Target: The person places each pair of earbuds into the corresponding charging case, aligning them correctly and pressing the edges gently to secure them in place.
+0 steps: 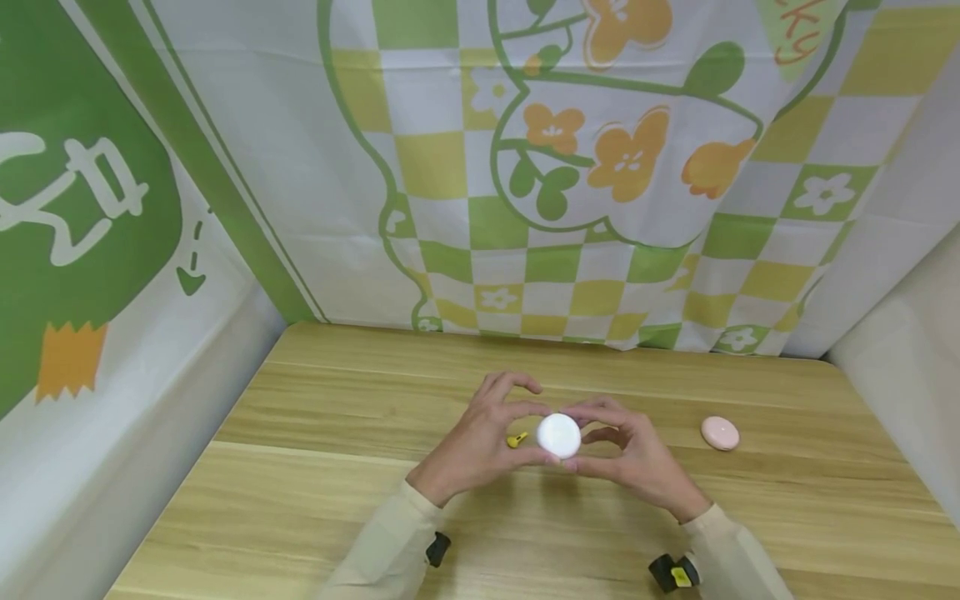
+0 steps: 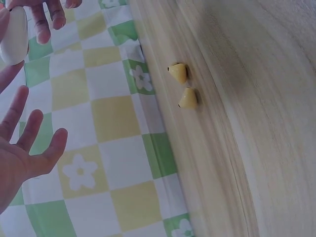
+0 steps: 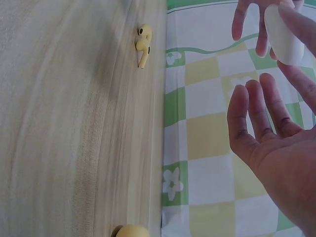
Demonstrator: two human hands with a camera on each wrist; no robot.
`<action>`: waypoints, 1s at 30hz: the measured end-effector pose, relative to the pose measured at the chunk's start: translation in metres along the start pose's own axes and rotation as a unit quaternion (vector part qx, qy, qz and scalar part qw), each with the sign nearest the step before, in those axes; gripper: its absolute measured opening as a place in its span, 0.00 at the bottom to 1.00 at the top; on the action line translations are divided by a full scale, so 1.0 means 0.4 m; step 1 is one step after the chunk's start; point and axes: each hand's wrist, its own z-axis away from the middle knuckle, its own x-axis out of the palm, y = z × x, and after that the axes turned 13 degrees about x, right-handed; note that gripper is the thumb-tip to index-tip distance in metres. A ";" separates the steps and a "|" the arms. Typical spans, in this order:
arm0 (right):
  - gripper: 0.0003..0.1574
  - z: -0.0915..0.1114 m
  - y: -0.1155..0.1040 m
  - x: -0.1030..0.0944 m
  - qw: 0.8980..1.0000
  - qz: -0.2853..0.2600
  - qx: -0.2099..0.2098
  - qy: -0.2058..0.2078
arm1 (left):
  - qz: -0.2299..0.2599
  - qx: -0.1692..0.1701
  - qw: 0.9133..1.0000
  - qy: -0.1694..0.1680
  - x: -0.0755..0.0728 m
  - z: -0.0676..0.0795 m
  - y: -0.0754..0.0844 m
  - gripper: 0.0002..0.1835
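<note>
Both hands hold a round white earbud case (image 1: 558, 435) above the wooden table, its flat face turned up toward the head camera. My left hand (image 1: 483, 433) pinches its left edge between thumb and index finger, the other fingers spread away. On the opposite edge, the thumb and index finger of my right hand (image 1: 633, 454) grip it likewise. The case (image 2: 15, 37) looks like a smooth pebble from the side; no opening shows. A yellow earbud (image 1: 516, 440) appears beside the left hand. In the left wrist view two earbuds (image 2: 178, 73) lie close together on the table.
A round pink case-like object (image 1: 721, 433) lies on the table (image 1: 315, 475), right of the right hand. Behind the table's far edge hangs a checked cloth (image 1: 495, 225) with flowers. A green and white sheet (image 1: 90, 250) covers the left side.
</note>
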 end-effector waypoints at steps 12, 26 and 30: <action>0.32 0.000 0.000 0.004 1.000 0.002 -0.018 0.008 | -0.001 0.002 1.000 -0.006 0.000 -0.002 0.007 0.24; 0.33 0.024 0.020 -0.024 0.999 0.013 -0.007 0.045 | 0.006 -0.026 1.000 0.002 -0.014 0.010 0.000 0.32; 0.32 0.051 0.038 -0.061 0.997 0.017 0.002 0.075 | -0.001 -0.047 0.999 0.003 -0.029 0.027 -0.012 0.33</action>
